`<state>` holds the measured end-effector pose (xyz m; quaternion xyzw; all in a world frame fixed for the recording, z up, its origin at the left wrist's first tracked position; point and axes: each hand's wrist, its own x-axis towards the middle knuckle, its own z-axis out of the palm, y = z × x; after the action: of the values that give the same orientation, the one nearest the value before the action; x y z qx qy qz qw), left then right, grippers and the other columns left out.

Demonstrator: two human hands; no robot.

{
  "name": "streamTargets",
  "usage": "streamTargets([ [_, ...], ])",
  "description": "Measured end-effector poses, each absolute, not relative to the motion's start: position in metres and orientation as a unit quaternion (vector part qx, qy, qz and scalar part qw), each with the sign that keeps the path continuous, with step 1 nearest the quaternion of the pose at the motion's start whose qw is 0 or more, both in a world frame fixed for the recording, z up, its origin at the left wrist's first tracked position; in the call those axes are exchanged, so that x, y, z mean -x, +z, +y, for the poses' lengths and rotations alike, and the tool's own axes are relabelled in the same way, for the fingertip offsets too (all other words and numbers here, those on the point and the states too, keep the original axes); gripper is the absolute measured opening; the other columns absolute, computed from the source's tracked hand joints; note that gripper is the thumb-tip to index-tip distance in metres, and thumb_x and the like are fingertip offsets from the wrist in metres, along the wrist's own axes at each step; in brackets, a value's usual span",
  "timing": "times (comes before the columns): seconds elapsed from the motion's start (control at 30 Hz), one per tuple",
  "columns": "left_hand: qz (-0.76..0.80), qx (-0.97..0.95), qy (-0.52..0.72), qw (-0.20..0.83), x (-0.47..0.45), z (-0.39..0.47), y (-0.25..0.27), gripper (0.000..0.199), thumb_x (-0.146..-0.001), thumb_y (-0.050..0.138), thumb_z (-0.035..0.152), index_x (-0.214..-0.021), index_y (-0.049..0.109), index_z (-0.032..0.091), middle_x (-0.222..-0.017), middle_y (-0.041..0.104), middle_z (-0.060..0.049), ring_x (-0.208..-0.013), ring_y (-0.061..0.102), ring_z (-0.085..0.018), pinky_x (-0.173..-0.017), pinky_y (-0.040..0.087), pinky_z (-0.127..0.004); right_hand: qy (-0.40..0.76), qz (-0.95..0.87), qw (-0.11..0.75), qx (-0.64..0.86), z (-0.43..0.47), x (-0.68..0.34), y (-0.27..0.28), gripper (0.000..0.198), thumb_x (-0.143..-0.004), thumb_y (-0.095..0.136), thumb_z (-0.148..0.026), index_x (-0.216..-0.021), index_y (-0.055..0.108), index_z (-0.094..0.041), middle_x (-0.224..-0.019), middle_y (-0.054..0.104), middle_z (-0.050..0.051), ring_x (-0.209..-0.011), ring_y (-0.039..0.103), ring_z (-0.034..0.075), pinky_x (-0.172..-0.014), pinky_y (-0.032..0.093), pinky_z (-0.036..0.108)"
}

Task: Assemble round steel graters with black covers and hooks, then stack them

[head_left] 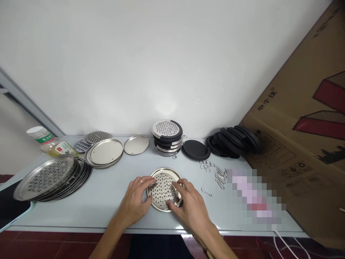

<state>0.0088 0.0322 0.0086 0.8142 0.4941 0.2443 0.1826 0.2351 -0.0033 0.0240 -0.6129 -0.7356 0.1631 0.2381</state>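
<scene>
A round metal grater disc (pixel 161 191) with rows of raised holes lies inside a shallow round metal lid (pixel 172 174) on the table in front of me. At its left edge, my left hand (pixel 138 197) has curled fingers and thumb against the disc and the rim. My right hand (pixel 188 201) grips from the right, its index finger and thumb on the disc's surface. Behind them stands a stack of assembled graters (pixel 167 136) with black edge pieces. To the right lie small metal rings (pixel 207 166) and metal spring clips (pixel 221 177).
Large grater discs (pixel 51 176) are piled at the left, near plain metal lids (pixel 106 151) and a jar (pixel 50 140). Black round covers (pixel 196 149) and more black parts (pixel 231 140) sit at the back right. A cardboard box (pixel 304 136) borders the table's right side.
</scene>
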Motion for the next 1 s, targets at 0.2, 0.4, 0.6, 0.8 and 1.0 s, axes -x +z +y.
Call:
streamTargets([
  [0.2,0.504,-0.806,0.252,0.182,-0.009,0.032,0.008,0.048,-0.082,0.051,0.009,-0.124,0.060,0.030,-0.127,0.063,-0.001,-0.118,0.057,-0.023,-0.099,0.046,-0.044,0.169,-0.787,0.207,0.556,0.001,-0.223,0.035,0.011,-0.087,0.063,-0.021,-0.090,0.073,-0.026,-0.101,0.064,0.003,-0.094,0.057,0.022,-0.083,0.048,0.034],
  [0.4,0.501,-0.807,0.253,0.187,-0.009,0.032,0.008,0.045,-0.083,0.050,0.010,-0.123,0.061,0.028,-0.128,0.063,-0.004,-0.119,0.056,-0.025,-0.100,0.045,-0.046,0.152,-0.823,0.163,0.522,0.005,-0.214,0.036,0.019,-0.088,0.058,-0.015,-0.072,0.067,-0.022,-0.085,0.063,0.001,-0.087,0.056,0.018,-0.075,0.045,0.029],
  [0.6,0.500,-0.806,0.256,0.188,-0.009,0.032,0.009,0.043,-0.085,0.049,0.011,-0.122,0.062,0.028,-0.126,0.064,-0.004,-0.118,0.056,-0.025,-0.098,0.046,-0.046,0.142,-0.838,0.136,0.508,0.007,-0.210,0.040,0.017,-0.088,0.055,-0.014,-0.077,0.066,-0.020,-0.088,0.065,0.003,-0.086,0.057,0.018,-0.075,0.044,0.029],
  [0.8,0.500,-0.803,0.263,0.190,-0.006,0.032,0.008,0.041,-0.088,0.048,0.017,-0.127,0.060,0.028,-0.129,0.062,-0.005,-0.118,0.056,-0.025,-0.100,0.046,-0.047,0.105,-0.867,0.104,0.475,0.009,-0.205,0.044,0.015,-0.089,0.052,-0.014,-0.084,0.066,-0.017,-0.095,0.067,0.008,-0.090,0.059,0.023,-0.079,0.045,0.034],
  [1.0,0.494,-0.798,0.281,0.202,-0.004,0.033,0.007,0.041,-0.095,0.043,0.025,-0.134,0.055,0.028,-0.134,0.059,-0.006,-0.120,0.055,-0.025,-0.104,0.043,-0.048,0.105,-0.873,0.098,0.466,0.011,-0.209,0.051,0.014,-0.090,0.051,-0.013,-0.085,0.063,-0.017,-0.097,0.066,0.008,-0.085,0.058,0.021,-0.073,0.044,0.031],
])
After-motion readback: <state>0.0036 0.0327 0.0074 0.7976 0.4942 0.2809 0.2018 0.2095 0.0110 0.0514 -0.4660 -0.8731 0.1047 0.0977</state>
